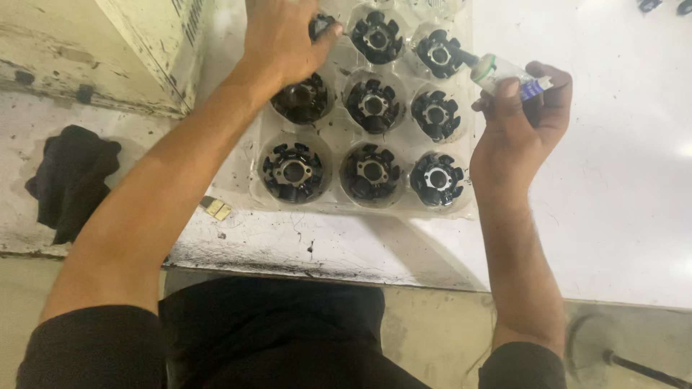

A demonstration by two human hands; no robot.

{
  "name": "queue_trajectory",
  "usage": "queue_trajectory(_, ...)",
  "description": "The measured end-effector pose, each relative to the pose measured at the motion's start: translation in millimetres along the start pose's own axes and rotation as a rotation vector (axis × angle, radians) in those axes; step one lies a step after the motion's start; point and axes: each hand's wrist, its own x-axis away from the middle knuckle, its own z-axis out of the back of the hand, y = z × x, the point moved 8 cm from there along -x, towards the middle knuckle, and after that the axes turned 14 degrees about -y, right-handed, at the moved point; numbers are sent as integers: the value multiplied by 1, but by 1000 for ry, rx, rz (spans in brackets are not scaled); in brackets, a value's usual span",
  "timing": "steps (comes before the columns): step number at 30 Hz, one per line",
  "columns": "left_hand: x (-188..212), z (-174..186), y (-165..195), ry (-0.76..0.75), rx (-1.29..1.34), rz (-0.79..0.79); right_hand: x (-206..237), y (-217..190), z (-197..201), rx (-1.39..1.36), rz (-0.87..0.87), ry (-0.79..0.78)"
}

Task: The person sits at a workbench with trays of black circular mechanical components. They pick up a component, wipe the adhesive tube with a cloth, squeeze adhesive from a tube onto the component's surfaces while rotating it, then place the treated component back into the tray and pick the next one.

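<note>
A clear plastic tray (333,204) lies on the white table, its round pockets filled with several black toothed round parts with metal centres, such as one (373,172) in the near row. My left hand (282,37) rests on the tray's far left corner, fingers closed around a black part (320,24) there. My right hand (520,122) holds a small clear bottle with a green collar (497,72) tilted left, its dark nozzle touching the far right part (437,52).
A black cloth (72,176) lies at the left on the worn bench. A cream-coloured box (155,43) stands at the far left. Small yellow tags (217,209) sit by the tray's near left corner. The table edge (360,274) runs in front of my body.
</note>
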Motion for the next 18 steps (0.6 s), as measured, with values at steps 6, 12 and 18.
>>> queue_trajectory(6, 94, 27, 41, -496, 1239, 243, 13, 1, -28, -82, 17, -11)
queue_trajectory(12, 172, 105, 94, 120, 2177, -108, 46, 2, -70, -198, -48, -108)
queue_trajectory(18, 180, 90, 86, 372, 2439, -23, 54, 4, -107, -222, -87, -263)
